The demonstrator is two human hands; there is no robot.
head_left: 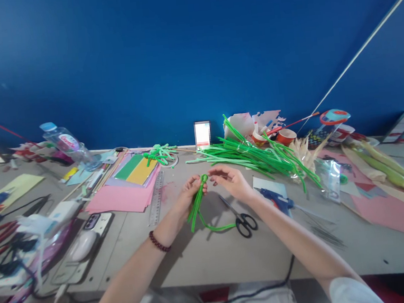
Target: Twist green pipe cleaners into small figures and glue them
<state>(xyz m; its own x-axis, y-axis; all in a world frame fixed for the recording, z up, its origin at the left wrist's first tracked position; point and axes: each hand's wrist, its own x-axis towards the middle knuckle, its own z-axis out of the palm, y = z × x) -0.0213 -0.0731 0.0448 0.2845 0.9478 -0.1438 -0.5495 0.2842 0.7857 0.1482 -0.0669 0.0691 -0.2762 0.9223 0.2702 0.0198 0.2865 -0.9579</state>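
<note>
My left hand (pixel 191 193) is closed around a bundle of bright green pipe cleaners (pixel 197 208), pinching it near its looped top. The loose ends hang down, and one long strand bends right along the table toward the scissors. Just right of the loop, my right hand (pixel 230 181) is bent with its fingers slightly apart; I see nothing held in it. Black-handled scissors (pixel 245 223) lie below that hand, blades pointing up and left. Behind both hands spreads a large pile of green pipe cleaners (pixel 256 156).
To the right sits a blue glue gun (pixel 278 200) by a pale card. Left are a clear ruler (pixel 156 198), pink paper sheets (pixel 121 198), a phone (pixel 98 223) with a white mouse (pixel 83 245) and a plastic bottle (pixel 66 141). Paper cups (pixel 286 136) stand behind the pile.
</note>
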